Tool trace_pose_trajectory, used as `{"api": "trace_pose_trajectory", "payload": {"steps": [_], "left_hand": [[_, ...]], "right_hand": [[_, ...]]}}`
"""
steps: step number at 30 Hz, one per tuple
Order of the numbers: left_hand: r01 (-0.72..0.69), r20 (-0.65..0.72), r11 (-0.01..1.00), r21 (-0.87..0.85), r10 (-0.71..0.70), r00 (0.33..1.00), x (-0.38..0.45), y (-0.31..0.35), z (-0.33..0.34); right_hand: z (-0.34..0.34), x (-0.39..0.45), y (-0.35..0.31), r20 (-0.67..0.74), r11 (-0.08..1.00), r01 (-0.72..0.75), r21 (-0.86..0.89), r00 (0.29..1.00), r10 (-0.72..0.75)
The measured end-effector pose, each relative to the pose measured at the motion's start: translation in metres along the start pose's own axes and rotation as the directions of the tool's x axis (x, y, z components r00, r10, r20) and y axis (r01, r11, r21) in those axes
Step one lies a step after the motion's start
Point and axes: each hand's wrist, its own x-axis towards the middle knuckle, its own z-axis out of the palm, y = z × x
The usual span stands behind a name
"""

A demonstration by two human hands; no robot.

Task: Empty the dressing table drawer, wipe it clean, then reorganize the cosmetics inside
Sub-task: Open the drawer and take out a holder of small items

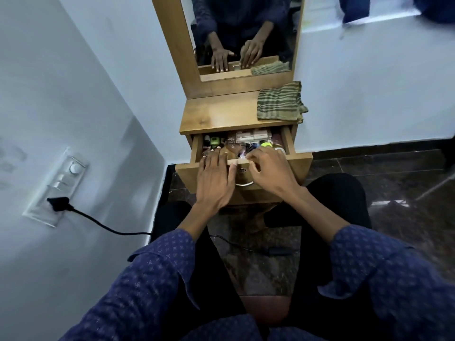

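Wooden drawer point(288, 141) open, cluttered cosmetics point(248, 137), both hands on front edge, striped cloth point(279, 100)

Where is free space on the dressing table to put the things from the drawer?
The wooden top is bare from its left edge to the striped cloth, and from the mirror frame to the front edge. The cloth covers the right end. The drawer is crowded with cosmetics, and both hands rest on its front.

home bedroom | dressing table point(221, 114), mirror point(246, 33) | wall switchboard point(61, 178)
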Motion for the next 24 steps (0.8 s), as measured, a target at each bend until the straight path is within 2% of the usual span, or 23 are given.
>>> {"api": "trace_pose_trajectory", "payload": {"steps": [3, 5, 10, 15, 20, 24], "left_hand": [[-0.016, 0.017, 0.994, -0.11, 0.018, 1.0, 0.008, 0.004, -0.007], [-0.056, 0.075, 0.987, -0.151, 0.068, 0.995, 0.018, 0.006, -0.008], [-0.082, 0.221, 0.977, -0.196, 0.125, 0.967, 0.05, 0.001, 0.0], [0.054, 0.227, 0.962, -0.267, 0.009, 0.974, 0.072, -0.002, 0.007], [0.245, 0.241, 0.906, -0.344, -0.167, 0.956, 0.074, -0.008, 0.025], [0.248, 0.222, 0.916, -0.316, -0.183, 0.958, 0.058, 0.001, 0.029]], "right_hand": [[-0.006, -0.002, 0.0, -0.003, 0.997, -0.005, 0.08, 1.0, 0.005], [-0.007, -0.003, 0.002, 0.013, 0.995, -0.027, 0.097, 1.0, 0.026], [-0.004, -0.002, 0.005, 0.019, 0.998, -0.042, 0.054, 0.999, 0.041], [-0.007, -0.003, 0.003, 0.035, 0.999, -0.036, 0.022, 0.999, 0.035], [-0.007, -0.012, -0.002, 0.062, 0.995, -0.054, 0.086, 0.997, 0.048], [-0.003, -0.019, -0.009, 0.08, 0.996, -0.063, 0.067, 0.995, 0.057]]}}
